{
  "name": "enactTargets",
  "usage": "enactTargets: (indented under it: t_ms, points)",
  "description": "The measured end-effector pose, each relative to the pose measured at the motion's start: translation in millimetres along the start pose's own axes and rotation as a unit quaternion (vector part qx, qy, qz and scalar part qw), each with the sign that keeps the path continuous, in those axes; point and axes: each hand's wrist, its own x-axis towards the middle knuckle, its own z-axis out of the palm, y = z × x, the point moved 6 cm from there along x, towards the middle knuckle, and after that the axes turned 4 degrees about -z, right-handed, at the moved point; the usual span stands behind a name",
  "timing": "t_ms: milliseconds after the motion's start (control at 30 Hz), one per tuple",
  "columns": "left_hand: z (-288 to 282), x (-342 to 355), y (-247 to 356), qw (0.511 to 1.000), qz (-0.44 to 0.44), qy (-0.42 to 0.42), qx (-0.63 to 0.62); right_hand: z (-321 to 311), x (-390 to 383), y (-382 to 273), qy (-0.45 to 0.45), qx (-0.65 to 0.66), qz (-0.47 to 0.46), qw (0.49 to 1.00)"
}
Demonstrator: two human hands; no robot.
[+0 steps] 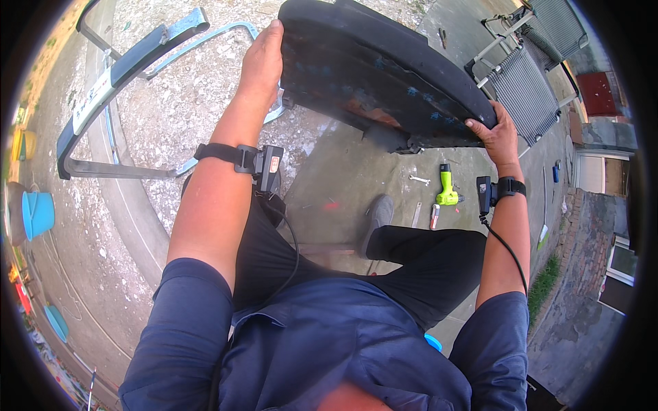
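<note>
Both of my hands hold a large black padded panel (384,75) with a rounded edge, which looks like a seat or backrest cushion. It is tilted up in front of me, off the ground at its near side, with its flat, dusty face toward me. My left hand (264,65) is closed on its left edge, fingers mostly hidden behind. My right hand (499,137) grips its right end, thumb on the near face. Below that end, a lime-green cordless drill (447,186) lies on the concrete beside an open-end wrench (419,180) and a small red-and-white tool (434,216).
A bent metal frame with a dark padded bar (113,79) stands at the left. Grey mesh chairs (524,89) are at the far right. A thin metal strip (417,214) lies near my shoe (379,218). A blue bucket (38,214) stands far left.
</note>
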Motion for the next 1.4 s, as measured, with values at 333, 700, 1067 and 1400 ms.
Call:
enactTargets:
  t_ms: [333, 700, 1067, 1400]
  points:
    - [0.7, -0.2, 0.2, 1.000, -0.001, -0.007, 0.000, 0.1, 0.5, 2.3, -0.003, -0.018, 0.000, 1.000]
    - [1.5, -1.7, 1.6, 1.000, -0.003, -0.001, -0.003, -1.2, 0.1, 1.6, 0.001, -0.008, -0.006, 1.000]
    - [-0.5, 0.1, -2.7, 0.999, -0.024, 0.020, 0.008, 0.0, 1.9, 6.0, -0.009, -0.008, -0.007, 1.000]
    - [0.1, 0.1, -2.3, 1.000, -0.004, 0.004, 0.004, -0.9, 0.8, 5.0, -0.008, -0.006, 0.001, 1.000]
